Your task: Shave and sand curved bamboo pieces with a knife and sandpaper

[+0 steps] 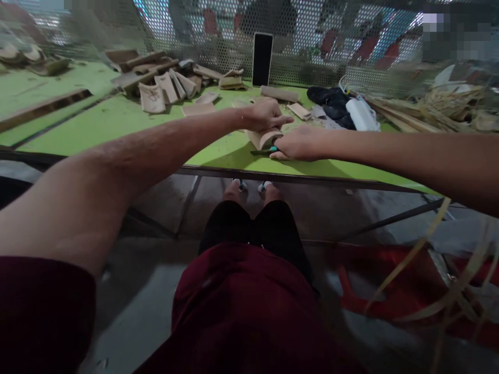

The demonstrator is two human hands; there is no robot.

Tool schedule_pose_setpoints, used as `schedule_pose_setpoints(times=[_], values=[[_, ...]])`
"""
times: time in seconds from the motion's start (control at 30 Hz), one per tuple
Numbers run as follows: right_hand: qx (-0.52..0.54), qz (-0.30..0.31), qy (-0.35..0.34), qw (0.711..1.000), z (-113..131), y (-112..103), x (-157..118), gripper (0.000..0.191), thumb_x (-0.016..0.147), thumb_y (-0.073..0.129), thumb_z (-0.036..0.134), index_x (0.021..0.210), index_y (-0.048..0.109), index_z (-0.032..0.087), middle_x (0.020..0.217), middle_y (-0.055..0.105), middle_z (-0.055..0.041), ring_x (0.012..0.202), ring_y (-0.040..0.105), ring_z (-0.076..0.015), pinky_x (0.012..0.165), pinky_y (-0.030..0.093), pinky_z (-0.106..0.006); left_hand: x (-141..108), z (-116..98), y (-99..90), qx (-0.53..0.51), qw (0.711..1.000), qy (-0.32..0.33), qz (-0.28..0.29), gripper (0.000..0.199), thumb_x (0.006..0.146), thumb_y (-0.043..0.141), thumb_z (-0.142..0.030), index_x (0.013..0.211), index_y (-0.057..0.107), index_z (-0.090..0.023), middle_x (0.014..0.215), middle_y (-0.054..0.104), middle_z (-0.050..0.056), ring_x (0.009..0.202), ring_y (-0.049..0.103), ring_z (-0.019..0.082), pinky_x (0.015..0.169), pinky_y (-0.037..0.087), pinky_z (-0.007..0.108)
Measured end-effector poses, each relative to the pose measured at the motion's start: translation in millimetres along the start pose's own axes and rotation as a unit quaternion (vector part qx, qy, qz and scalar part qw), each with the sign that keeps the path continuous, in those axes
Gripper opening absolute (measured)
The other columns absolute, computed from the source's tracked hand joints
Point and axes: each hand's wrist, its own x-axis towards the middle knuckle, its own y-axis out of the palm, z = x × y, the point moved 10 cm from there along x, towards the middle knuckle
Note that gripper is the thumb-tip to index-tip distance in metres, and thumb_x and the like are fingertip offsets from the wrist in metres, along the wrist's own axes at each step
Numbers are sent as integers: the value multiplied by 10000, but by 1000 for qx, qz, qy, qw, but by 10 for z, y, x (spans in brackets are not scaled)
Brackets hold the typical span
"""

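A curved bamboo piece [256, 138] is at the table's front edge, between my two hands. My left hand [267, 114] bends over its far side, fingers closed on it and one finger pointing right. From the right, my right hand [298, 143] is closed around a knife [260, 152] with a teal part at its handle. The dark blade points left, low beside the near side of the bamboo. My fingers hide most of the handle, and whether the blade touches the bamboo I cannot tell.
Cut bamboo pieces [167, 85] lie heaped at the back left. Behind my hands a phone [262, 59] stands upright against a perforated metal screen [307, 36]. To the right are a black cloth item [331, 104], a white object [362, 114] and bamboo strips [440, 104]. A red stool-like object [390, 280] is below right.
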Motion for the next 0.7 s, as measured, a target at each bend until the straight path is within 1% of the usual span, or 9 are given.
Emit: schedule_pose_setpoints(times=[0.1,0.2,0.27,0.33,0.5,0.63,0.7], values=[[3,-9,10,1000,-24,-6,-16,557,1067,305,486,1132,710,109,974,756,-141,807,658,-236,655,340,-327,50,0,24,-10,999,33,-4,563,1010,478,-523,593,647,-185,404,394,-10,611,313,146,636,269,348],[27,-39,25,999,-84,45,-64,553,1061,309,509,1167,686,119,1000,754,-144,811,661,-238,669,346,-327,89,62,63,-23,999,29,1,551,1016,477,-549,610,620,-205,380,379,-18,642,278,143,664,280,350],[42,-55,35,997,-121,88,-117,556,1055,315,530,1213,660,124,1009,754,-147,814,664,-245,664,338,-325,101,82,95,-23,999,21,15,544,1003,500,-553,607,619,-200,391,415,-10,637,290,141,663,289,352],[42,-66,47,996,-142,109,-174,559,1051,319,536,1247,639,122,1026,754,-156,830,670,-258,658,328,-325,103,57,110,-20,999,24,25,533,988,513,-527,597,635,-186,422,474,7,618,325,140,646,292,351],[28,-70,69,995,-103,84,-246,585,1053,303,543,1276,634,115,1030,760,-181,834,684,-286,639,316,-329,80,3,80,-17,999,21,20,489,937,540,-464,583,650,-144,485,530,22,561,403,135,596,282,324],[34,-87,68,993,-44,20,-201,602,1049,299,541,1239,668,105,1048,760,-202,882,692,-307,672,345,-335,31,-25,55,-50,998,22,26,520,950,535,-490,573,650,-151,510,572,45,575,396,133,590,308,319],[43,-96,64,992,-18,-10,-164,618,1047,291,547,1207,686,100,1062,759,-208,916,691,-309,700,360,-337,3,-34,31,-65,997,25,25,561,972,515,-511,539,623,-170,483,552,47,576,365,131,587,315,327]])
